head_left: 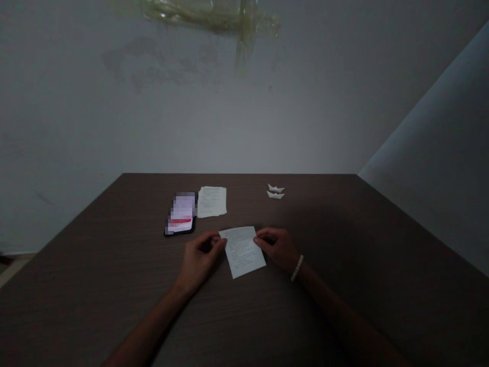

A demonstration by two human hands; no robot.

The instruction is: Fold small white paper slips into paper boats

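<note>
A small white sheet of paper (244,255) with lines of writing is held between my two hands, slightly tilted, over the middle of the table. My left hand (200,257) pinches its upper left edge between thumb and fingers. On the opposite edge, my right hand (278,248) grips the paper the same way, a beaded bracelet (297,268) on its wrist. Two small folded paper boats (275,194) sit one behind the other, beyond my right hand.
A stack of written paper sheets (212,202) lies beyond my left hand. Beside it on the left is a phone (182,211) with its screen lit and partly pixelated. The dark wooden table (114,255) meets a stained wall (244,127) at its far edge.
</note>
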